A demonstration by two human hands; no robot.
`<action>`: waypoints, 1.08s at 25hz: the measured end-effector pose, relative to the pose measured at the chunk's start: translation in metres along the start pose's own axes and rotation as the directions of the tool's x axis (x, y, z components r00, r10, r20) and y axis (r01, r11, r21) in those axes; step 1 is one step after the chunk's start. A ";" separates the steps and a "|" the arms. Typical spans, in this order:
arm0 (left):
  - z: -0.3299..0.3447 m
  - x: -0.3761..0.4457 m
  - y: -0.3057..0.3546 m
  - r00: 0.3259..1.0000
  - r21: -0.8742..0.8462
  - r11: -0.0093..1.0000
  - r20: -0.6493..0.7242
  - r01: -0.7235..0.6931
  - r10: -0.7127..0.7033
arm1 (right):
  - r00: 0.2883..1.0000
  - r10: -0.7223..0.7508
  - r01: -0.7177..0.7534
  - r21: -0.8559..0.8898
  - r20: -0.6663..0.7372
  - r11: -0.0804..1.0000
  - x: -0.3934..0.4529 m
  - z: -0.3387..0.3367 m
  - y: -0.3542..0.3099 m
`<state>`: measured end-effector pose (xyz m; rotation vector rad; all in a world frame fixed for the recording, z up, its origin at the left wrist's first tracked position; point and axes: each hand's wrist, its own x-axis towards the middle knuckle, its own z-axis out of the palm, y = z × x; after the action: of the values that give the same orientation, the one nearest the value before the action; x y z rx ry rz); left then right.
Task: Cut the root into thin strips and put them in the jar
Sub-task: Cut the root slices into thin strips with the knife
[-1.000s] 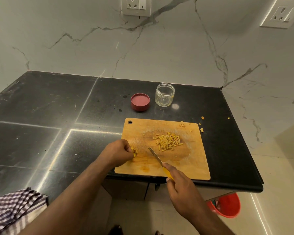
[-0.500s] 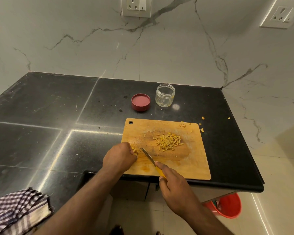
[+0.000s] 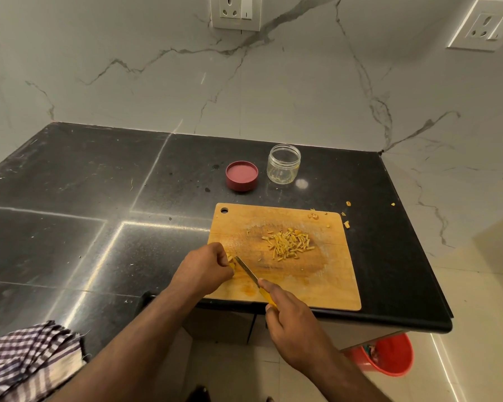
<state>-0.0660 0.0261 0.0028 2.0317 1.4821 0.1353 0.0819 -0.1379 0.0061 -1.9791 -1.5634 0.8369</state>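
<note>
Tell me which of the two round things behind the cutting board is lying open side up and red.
The lid, left of the clear jar: red, low and flat, its hollow side up.

text: none legible | labels: none | brands: none | numbers: none

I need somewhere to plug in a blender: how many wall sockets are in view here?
2. One white wall socket plate sits on the marble wall above the black counter, cropped at the top edge; another white socket plate is at upper right. Others may lie outside the view.
</note>
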 end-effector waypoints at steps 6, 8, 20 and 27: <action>0.012 -0.005 0.004 0.992 0.098 0.995 -0.126 0.037 -0.024 | 1.000 0.003 -0.003 -0.011 -0.013 1.000 0.001 0.000 0.004; 0.012 -0.005 0.004 0.994 0.088 0.996 -0.107 0.017 -0.008 | 1.000 0.005 -0.006 -0.008 -0.013 1.000 0.001 0.001 0.003; 0.006 -0.011 0.011 0.990 0.159 0.987 -0.142 0.014 0.009 | 1.000 -0.011 0.010 -0.007 -0.011 1.000 0.001 -0.001 0.000; -0.022 -0.004 -0.002 0.978 -0.270 0.958 -0.155 0.090 -0.136 | 1.000 -0.017 0.017 0.021 -0.018 1.000 0.001 -0.001 -0.003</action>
<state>-0.0782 0.0318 0.0204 1.7541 1.5896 0.4470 0.0810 -0.1362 0.0086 -1.9511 -1.5529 0.8231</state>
